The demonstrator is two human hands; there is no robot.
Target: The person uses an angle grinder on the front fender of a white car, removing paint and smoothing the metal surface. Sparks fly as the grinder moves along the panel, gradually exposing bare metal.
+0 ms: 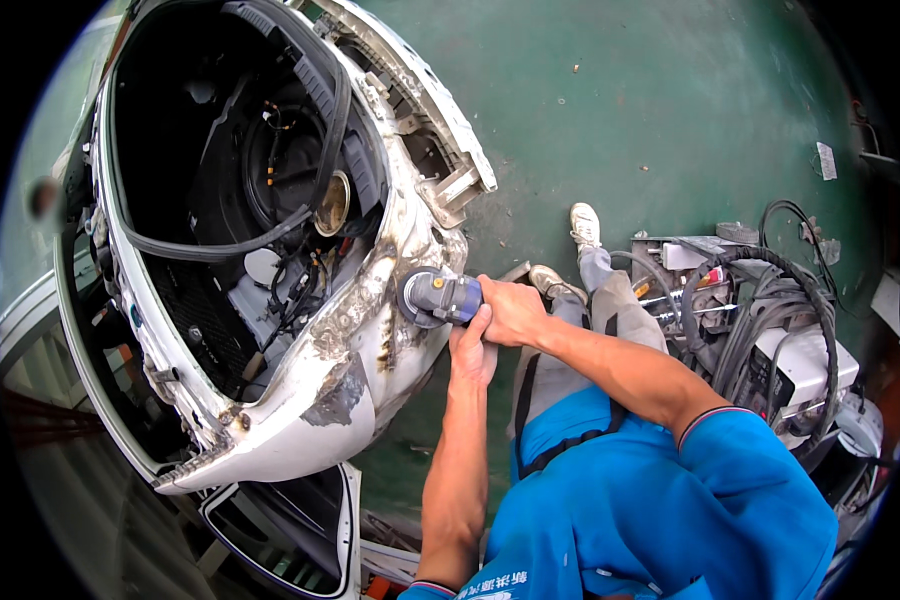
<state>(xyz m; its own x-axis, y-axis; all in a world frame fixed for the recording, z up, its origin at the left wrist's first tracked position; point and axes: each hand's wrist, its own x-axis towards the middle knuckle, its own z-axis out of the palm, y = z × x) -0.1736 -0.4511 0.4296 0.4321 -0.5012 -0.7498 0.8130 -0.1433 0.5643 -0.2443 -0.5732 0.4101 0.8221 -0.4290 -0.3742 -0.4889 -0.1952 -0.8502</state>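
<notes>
Grinder [438,297] gripped in both hands, left [473,350] and right [513,310], pressed on car body [370,330] mid-frame, patches bare, rust remaining.

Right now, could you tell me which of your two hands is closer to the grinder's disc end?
The right hand, wrapped over the top of the grinder body. The left hand grips lower, from beneath, toward its rear end.

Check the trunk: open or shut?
Open. The trunk opening shows its dark interior, wiring and loose rubber seal, with no lid over it. Both hands hold a grinder against the rear panel.
</notes>
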